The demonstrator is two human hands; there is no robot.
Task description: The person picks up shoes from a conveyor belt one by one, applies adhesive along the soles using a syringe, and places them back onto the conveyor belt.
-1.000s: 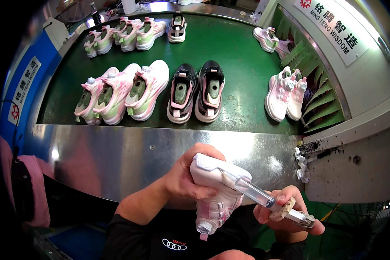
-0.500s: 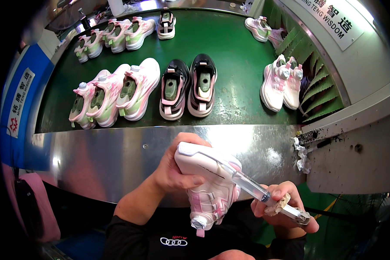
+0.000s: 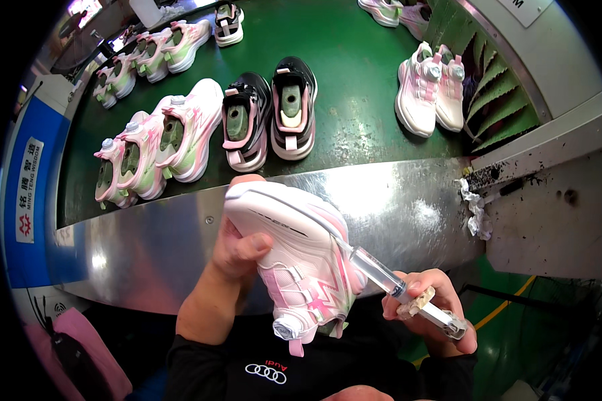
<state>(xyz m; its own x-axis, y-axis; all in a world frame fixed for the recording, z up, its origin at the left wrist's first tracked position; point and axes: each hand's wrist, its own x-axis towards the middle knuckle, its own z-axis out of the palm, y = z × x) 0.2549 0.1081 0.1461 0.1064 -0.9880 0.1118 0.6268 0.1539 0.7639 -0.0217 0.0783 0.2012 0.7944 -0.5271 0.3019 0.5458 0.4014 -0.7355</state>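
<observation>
A white and pink sneaker (image 3: 294, 257) is in my left hand (image 3: 237, 252), tilted with its sole edge up and its dial and pink pull tab toward me. My left thumb presses on the side of the sole while the other fingers are mostly hidden behind the shoe. In my right hand (image 3: 438, 297) is a clear syringe (image 3: 376, 271), its back end wrapped with a lumpy beige material. The syringe's thin tip touches the sneaker, or nearly so, along the line where sole and upper meet.
Beyond a metal ledge (image 3: 180, 234) lies a green conveyor belt (image 3: 354, 100). On it stand several pink-green sneakers (image 3: 190, 134), black sneakers (image 3: 294, 110) and a white-pink pair (image 3: 418, 93). Green strip curtains (image 3: 508, 100) hang at right, near crumpled white paper (image 3: 475, 210).
The sneaker has shifted left and turned, showing more of its side. The syringe has moved left with it, its tip still at the sole edge. The whole view has tilted.
</observation>
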